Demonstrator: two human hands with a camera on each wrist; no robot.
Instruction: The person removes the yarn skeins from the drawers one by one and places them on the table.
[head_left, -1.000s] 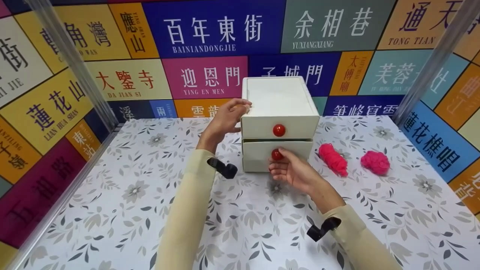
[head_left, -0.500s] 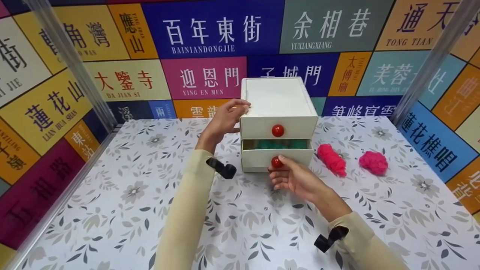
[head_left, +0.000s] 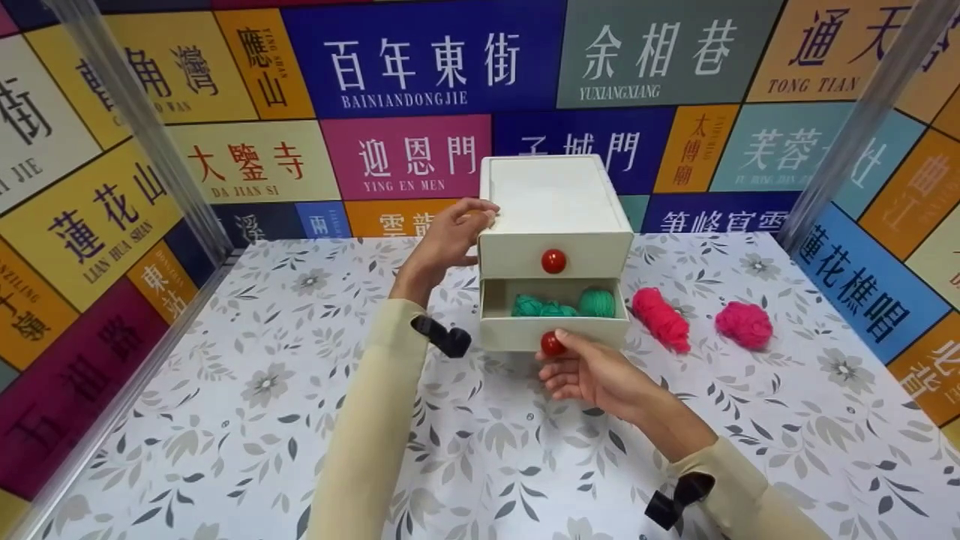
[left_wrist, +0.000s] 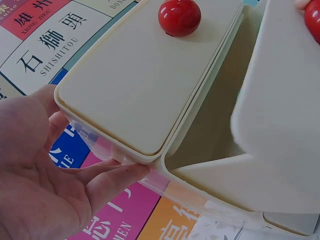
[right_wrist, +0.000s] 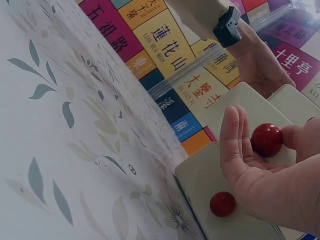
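A white drawer cabinet (head_left: pixel 559 191) stands at the back of the table. Over its upper left edge my left hand (head_left: pixel 450 236) grips, fingers on the top and the thumb lower at the side. Between thumb and fingers my right hand (head_left: pixel 600 371) pinches the red knob (head_left: pixel 553 343) of the drawer (head_left: pixel 510 335) below the top one, which is pulled out. Inside that drawer lie green yarn balls (head_left: pixel 598 302). The top drawer (left_wrist: pixel 130 80) is closed. Under the pulled-out drawer, the right wrist view shows another drawer front with a red knob (right_wrist: pixel 222 204).
Right of the cabinet, a long pink yarn bundle (head_left: pixel 661 321) and a rounder one (head_left: pixel 744 325) lie on the flower-patterned table cover (head_left: pixel 262 382). Walls with coloured Chinese sign panels (head_left: pixel 442 64) rise behind and at both sides, with clear posts (head_left: pixel 161 142) at the corners.
The lower drawer in the head view has slid out toward me with my right hand on its knob, revealing the green yarn. My left hand has stayed at the cabinet's edge.
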